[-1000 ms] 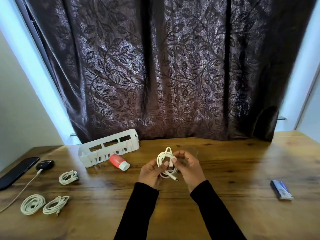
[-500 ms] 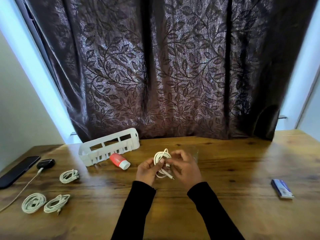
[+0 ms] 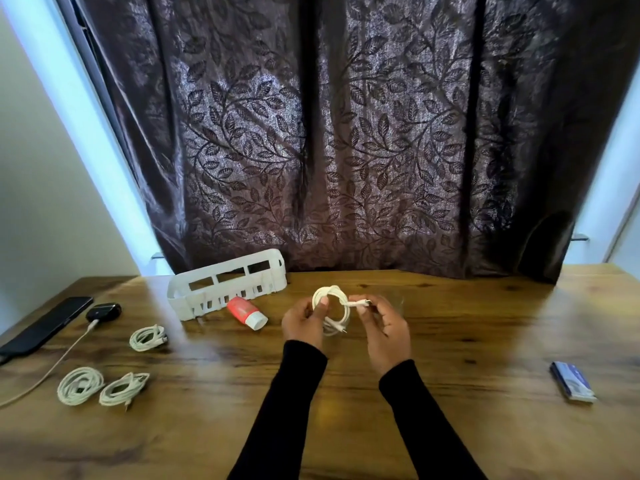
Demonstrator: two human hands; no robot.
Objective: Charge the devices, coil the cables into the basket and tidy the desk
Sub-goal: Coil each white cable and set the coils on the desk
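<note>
Head view: four white cable coils in all. One coiled cable (image 3: 330, 308) is held above the middle of the desk (image 3: 467, 327): the left hand (image 3: 304, 323) has its grip closed round the loop's left side, and the right hand (image 3: 386, 327) pinches the plug end. Three coils lie at the left: one (image 3: 147, 337) nearer the white basket (image 3: 227, 289), two (image 3: 80, 385) (image 3: 124, 388) side by side in front. One phone (image 3: 45, 329), one black case (image 3: 103, 311), one red tube (image 3: 246, 312), one blue packet (image 3: 573, 381).
</note>
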